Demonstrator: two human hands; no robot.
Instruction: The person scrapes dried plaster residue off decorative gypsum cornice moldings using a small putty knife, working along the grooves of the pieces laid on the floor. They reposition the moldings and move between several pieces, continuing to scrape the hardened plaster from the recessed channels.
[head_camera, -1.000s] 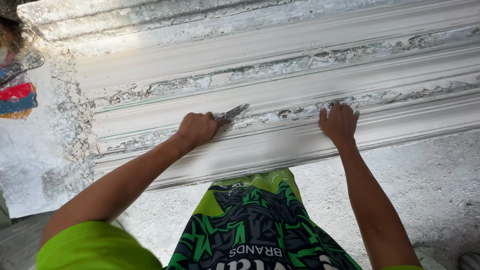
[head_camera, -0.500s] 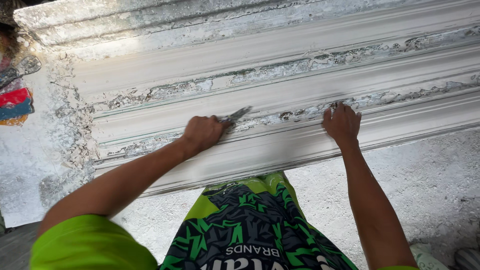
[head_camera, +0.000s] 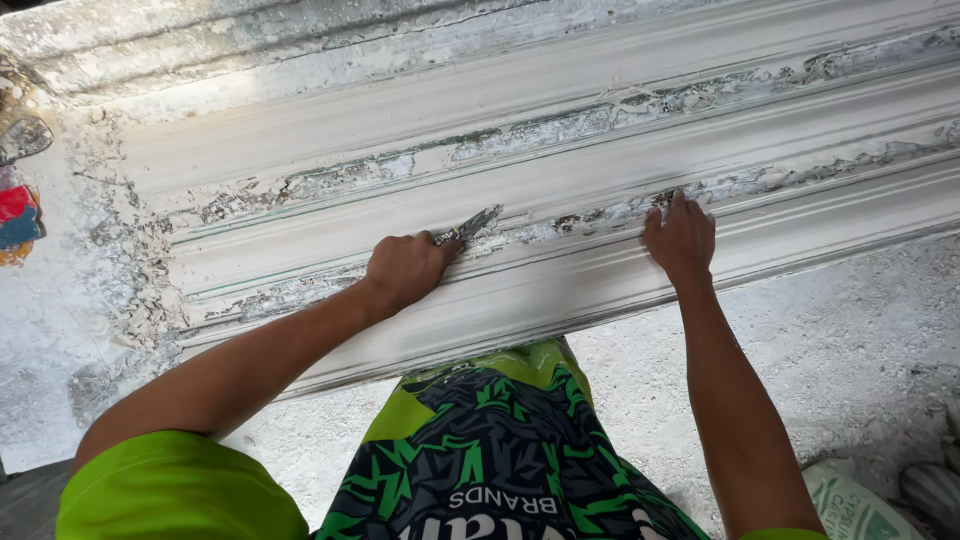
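Note:
A long white plaster moulding (head_camera: 560, 130) with several ridges and grooves lies across the view, its surface flaking in grey patches. My left hand (head_camera: 405, 270) is closed around a small metal scraper (head_camera: 472, 226) whose blade rests in a flaking groove of the moulding. My right hand (head_camera: 680, 238) lies flat on the same ridge further right, fingers pressed against the plaster and holding nothing. Both forearms reach up from the bottom of the view.
Dusty white ground (head_camera: 850, 340) lies below the moulding. Crumbled plaster covers the left end (head_camera: 110, 250). Red and blue objects (head_camera: 15, 215) sit at the far left edge. A printed sack (head_camera: 850, 505) shows at the bottom right.
The view has shifted slightly. My left hand has stayed on the groove with the scraper, and my right hand stays pressed on the ridge.

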